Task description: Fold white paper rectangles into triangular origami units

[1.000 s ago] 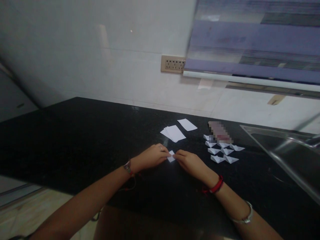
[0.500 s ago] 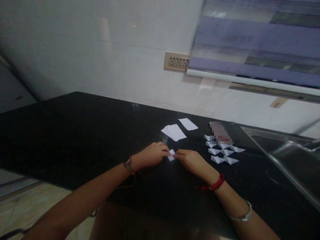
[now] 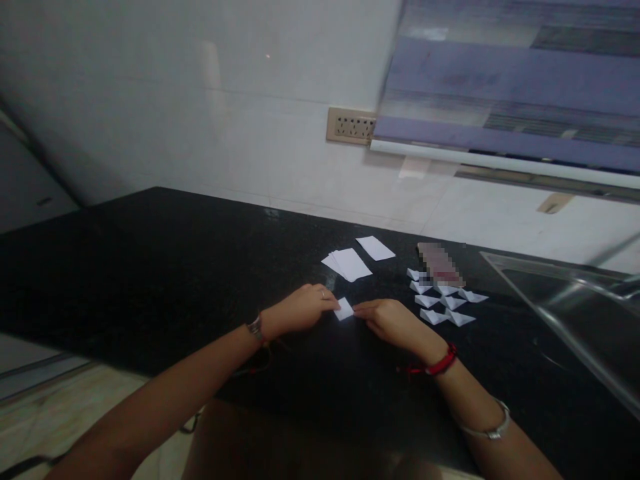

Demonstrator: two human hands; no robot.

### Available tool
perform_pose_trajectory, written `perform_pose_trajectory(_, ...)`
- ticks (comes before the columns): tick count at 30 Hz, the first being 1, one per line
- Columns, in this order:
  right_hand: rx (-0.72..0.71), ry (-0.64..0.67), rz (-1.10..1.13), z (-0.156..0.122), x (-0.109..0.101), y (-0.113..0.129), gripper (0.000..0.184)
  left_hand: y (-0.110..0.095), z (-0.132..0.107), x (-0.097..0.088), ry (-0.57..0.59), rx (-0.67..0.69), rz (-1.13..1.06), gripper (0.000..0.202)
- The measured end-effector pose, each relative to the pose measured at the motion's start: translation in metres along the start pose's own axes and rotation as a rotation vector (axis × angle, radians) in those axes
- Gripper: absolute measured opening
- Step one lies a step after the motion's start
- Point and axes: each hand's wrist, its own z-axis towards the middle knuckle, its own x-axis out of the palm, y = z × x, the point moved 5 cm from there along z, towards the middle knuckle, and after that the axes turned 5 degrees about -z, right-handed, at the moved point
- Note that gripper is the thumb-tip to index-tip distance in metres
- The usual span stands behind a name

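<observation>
A small white folded piece of paper [image 3: 345, 309] lies on the black countertop between my two hands. My left hand [image 3: 306, 307] pinches its left corner, fingers closed, with a ring on one finger. At the right corner, the closed fingertips of my right hand [image 3: 389, 321] touch the paper; the exact grip is too small to make out. Behind my hands lies a fanned stack of white paper sheets [image 3: 353, 265], and past it another white sheet [image 3: 375, 248]. To the right, several folded white paper pieces [image 3: 453, 303] are set out in rows.
A partly blurred flat pinkish thing [image 3: 443, 261] lies behind the folded pieces. The metal sink [image 3: 555, 320] borders the counter on the right. At the back, the pale wall carries a socket strip [image 3: 353, 126], beside a hanging purple striped blind [image 3: 500, 73].
My right hand has shifted slightly to the right along the small paper, and more of its white surface shows. My left hand stays at the left corner.
</observation>
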Motion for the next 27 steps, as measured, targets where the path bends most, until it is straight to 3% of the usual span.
perform_pose_trajectory(8, -0.003, -0.128, 0.008, 0.004, -0.001, 0.004, 0.03, -0.001, -0.001, -0.007, 0.006, 0.018, -0.09, 0.04)
perform_pose_trajectory(14, -0.035, -0.056, -0.05, 0.005, 0.003, 0.008, 0.029, 0.005, -0.001, -0.005, 0.004, -0.001, -0.063, 0.038)
perform_pose_trajectory(27, -0.022, -0.04, -0.05, 0.003, -0.001, 0.012, 0.024, 0.022, -0.005, -0.002, -0.031, -0.088, -0.088, 0.04)
